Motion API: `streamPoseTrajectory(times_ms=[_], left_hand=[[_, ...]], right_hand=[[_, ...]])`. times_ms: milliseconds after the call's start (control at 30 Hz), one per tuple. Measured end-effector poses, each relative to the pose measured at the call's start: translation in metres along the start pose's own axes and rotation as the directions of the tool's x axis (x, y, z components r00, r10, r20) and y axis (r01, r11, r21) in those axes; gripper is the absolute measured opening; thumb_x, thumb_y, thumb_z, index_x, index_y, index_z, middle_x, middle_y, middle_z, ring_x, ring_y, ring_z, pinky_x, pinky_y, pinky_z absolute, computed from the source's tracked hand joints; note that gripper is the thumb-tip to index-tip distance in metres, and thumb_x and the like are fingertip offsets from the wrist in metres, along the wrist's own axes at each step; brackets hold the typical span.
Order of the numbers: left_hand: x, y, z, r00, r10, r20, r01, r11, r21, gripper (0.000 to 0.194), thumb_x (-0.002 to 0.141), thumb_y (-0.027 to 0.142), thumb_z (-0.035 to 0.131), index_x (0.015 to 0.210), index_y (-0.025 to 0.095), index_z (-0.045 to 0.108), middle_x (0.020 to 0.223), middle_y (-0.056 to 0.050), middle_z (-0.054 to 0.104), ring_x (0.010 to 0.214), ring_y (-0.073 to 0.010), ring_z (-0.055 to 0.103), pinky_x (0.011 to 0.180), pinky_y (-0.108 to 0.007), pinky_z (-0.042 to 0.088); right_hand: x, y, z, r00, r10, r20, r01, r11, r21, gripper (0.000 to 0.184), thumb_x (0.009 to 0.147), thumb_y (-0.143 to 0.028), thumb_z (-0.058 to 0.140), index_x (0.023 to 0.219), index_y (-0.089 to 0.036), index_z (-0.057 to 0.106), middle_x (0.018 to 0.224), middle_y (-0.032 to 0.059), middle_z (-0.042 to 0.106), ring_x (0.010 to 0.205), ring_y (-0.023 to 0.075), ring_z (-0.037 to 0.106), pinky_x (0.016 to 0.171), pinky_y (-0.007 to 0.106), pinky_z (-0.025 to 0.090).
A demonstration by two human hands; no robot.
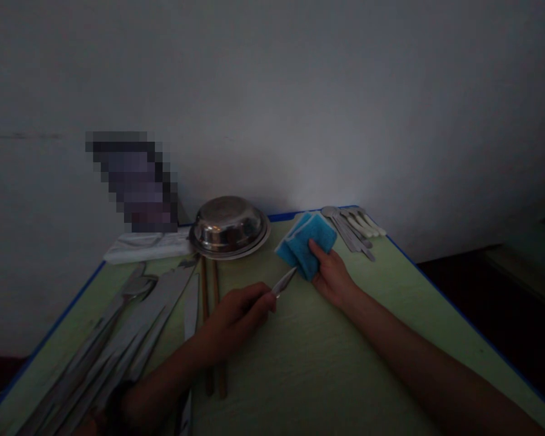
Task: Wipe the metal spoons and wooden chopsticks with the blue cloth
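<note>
Your left hand [249,306] pinches a slim utensil [284,281], tip just beside the folded blue cloth [315,242] your right hand [333,272] grips over the surface [345,351]. Utensil: probably light, stiff, slick; pinch its near end. Cloth: likely soft.

Long metal utensils [131,327] fan across the left side of a pale-green, blue-edged table [322,369] — beside them, two wooden sticks [223,381]. Along the far edge: a white packet [148,248], an upturned metal bowl [229,225] and spoons [345,233].
</note>
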State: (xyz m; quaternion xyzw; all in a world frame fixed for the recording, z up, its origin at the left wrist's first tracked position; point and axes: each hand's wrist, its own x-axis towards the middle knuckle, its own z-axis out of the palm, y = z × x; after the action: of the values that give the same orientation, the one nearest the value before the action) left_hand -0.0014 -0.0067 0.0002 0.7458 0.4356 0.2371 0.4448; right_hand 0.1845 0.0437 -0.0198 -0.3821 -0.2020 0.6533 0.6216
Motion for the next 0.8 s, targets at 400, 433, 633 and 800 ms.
streamPoseTrajectory(times_ms=[400,433,633,800], left_hand=[[0.007,0.003,0.005,0.997,-0.076,-0.007,0.076,0.990,0.115,0.031,0.088,0.036,0.038,0.067,0.018,0.053,0.048,0.006,0.048,0.045,-0.0102,0.045,0.046,-0.019,0.032],[0.007,0.003,0.005,0.998,-0.070,-0.008,0.071,0.991,0.110,0.032,0.088,0.036,0.038,0.066,0.018,0.053,0.048,0.006,0.048,0.044,-0.0101,0.044,0.046,-0.019,0.032],[0.007,0.004,0.005,0.999,-0.033,-0.020,0.035,0.995,0.093,0.034,0.087,0.034,0.041,0.058,0.018,0.049,0.049,0.006,0.046,0.046,-0.0100,0.044,0.047,-0.020,0.032],[0.007,0.000,0.005,0.999,-0.028,-0.035,0.031,0.994,0.102,0.034,0.086,0.035,0.042,0.057,0.019,0.049,0.048,0.006,0.047,0.044,-0.0100,0.044,0.046,-0.020,0.032]], right_hand=[[-0.023,0.022,0.006,0.983,-0.176,-0.059,0.153,0.949,-0.275,0.033,0.069,-0.048,0.063,0.077,-0.016,0.061,0.071,-0.0003,0.065,0.062,0.0115,0.057,0.061,0.024,0.045],[-0.027,0.024,0.007,0.981,-0.181,-0.065,0.155,0.944,-0.291,0.034,0.069,-0.049,0.062,0.077,-0.016,0.061,0.070,-0.0010,0.064,0.061,0.0110,0.056,0.060,0.023,0.044],[-0.041,0.028,0.014,0.983,-0.162,-0.089,0.118,0.921,-0.372,0.036,0.072,-0.053,0.056,0.073,-0.018,0.058,0.063,-0.0027,0.058,0.056,0.0106,0.050,0.055,0.022,0.040],[-0.045,0.025,0.014,0.972,-0.230,0.038,0.220,0.850,-0.479,0.030,0.075,-0.048,0.055,0.069,-0.018,0.057,0.061,-0.0038,0.056,0.058,0.0111,0.050,0.058,0.022,0.040]])
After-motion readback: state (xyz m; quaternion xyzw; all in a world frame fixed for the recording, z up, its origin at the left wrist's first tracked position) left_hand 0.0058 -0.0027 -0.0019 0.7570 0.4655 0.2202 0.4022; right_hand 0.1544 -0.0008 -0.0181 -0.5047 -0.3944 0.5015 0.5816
